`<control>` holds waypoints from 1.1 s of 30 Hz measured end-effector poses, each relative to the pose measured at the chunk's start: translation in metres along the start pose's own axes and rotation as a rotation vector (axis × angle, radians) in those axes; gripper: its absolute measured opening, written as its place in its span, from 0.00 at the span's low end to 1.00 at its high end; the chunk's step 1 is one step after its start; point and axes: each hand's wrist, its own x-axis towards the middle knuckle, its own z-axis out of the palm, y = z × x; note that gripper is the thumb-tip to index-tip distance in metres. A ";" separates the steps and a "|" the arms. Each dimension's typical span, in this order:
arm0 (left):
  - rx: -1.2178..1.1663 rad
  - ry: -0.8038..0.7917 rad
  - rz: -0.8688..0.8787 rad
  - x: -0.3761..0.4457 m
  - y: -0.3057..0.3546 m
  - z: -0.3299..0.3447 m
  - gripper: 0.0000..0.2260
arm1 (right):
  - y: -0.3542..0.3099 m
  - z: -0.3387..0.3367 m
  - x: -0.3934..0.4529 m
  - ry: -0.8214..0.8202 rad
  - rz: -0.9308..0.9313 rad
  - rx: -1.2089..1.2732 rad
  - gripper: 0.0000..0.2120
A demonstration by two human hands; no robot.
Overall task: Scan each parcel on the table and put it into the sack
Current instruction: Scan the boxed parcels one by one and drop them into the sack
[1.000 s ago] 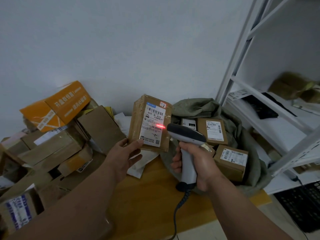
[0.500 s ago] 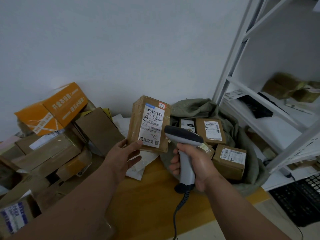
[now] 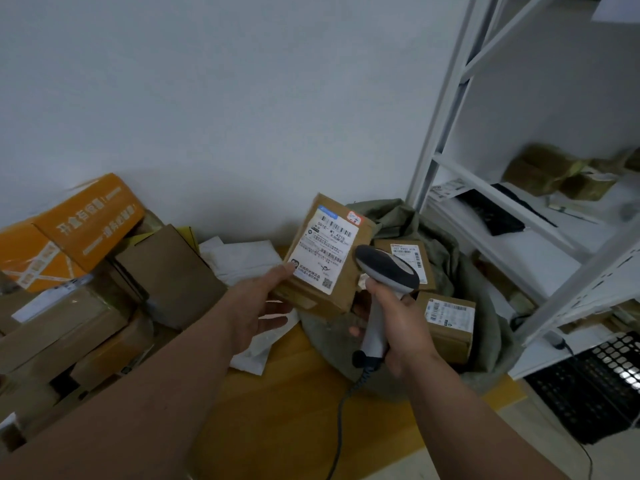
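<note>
- The left hand [image 3: 258, 306] holds a brown cardboard parcel [image 3: 325, 258] near the middle of the view, thumb pressed on the lower left corner of its label, the other fingers stretched out below and behind the box; how far they curl round it cannot be told.
- The parcel is tilted, its top leaning toward 1 o'clock, and its white shipping label [image 3: 323, 252] with barcodes faces the camera.
- The parcel hangs above the near edge of the sack [image 3: 446, 244], which lies open at 3 o'clock from the left hand.
- The right hand [image 3: 398, 323] is wrapped tight round the pale handle of a barcode scanner [image 3: 384, 268]; the dark head of the scanner sits just beside the parcel's right edge, at about 3 o'clock from the label.
- A dark cable [image 3: 341, 420] runs down from the scanner's handle toward 6 o'clock.
- Inside the grey-green sack lie two labelled boxes: one [image 3: 410, 252] behind the scanner head, another [image 3: 450, 322] at 4 o'clock from it.
- The yellow wooden tabletop [image 3: 287, 410] shows bare below the hands.
- At 9 o'clock a heap of brown boxes [image 3: 69, 327] covers the tabletop, with an orange box [image 3: 72, 230] on top at 10 o'clock.
- White soft mailers [image 3: 242, 259] lie between the heap and the held parcel.
- A white metal shelf rack [image 3: 519, 202] stands at 2 o'clock, with wrapped packages [image 3: 554, 171] on one shelf.
</note>
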 end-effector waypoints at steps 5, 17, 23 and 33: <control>0.356 -0.022 0.011 0.023 0.027 0.058 0.26 | -0.014 -0.030 0.037 0.120 0.011 0.026 0.13; 0.960 -0.012 -0.085 0.135 0.054 0.176 0.29 | -0.055 -0.107 0.191 0.202 0.210 -0.261 0.13; 1.552 0.374 0.145 0.155 0.055 0.156 0.20 | -0.051 -0.093 0.240 0.111 0.234 -0.637 0.06; 1.087 0.497 0.195 0.191 0.091 0.126 0.24 | -0.055 -0.049 0.294 0.064 0.258 -0.651 0.08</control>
